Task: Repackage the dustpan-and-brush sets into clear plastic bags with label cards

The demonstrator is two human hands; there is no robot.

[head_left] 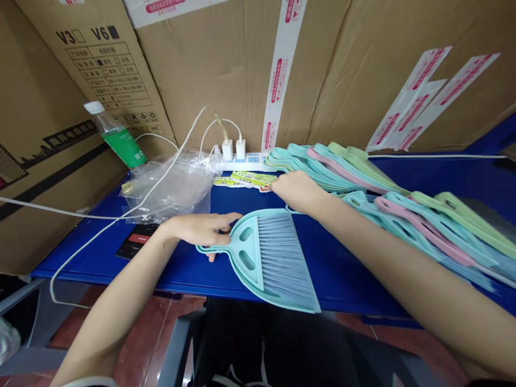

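Observation:
A light teal hand brush [278, 252] with grey-blue bristles lies nested in a matching dustpan [237, 269], near the table's front edge. My left hand [203, 230] is closed around their handles, the thumb and index finger resting by the neck. Farther back, my right hand [296, 189] reaches to several yellow-green paper labels [242, 178], which lie in a loose pile. Its fingers are pinched together at the right end of the pile, on a label. The fingertips are partly hidden by the hand itself.
Stacked teal, pink and green dustpans and brushes [387, 199] fill the right side. A power strip [253, 158] with chargers stands behind the labels. Crumpled clear plastic bags [169, 185], a green-labelled bottle [123, 142], a white cable [161, 180] and a dark phone [135, 242] are left. Cardboard walls [217, 59] rise behind.

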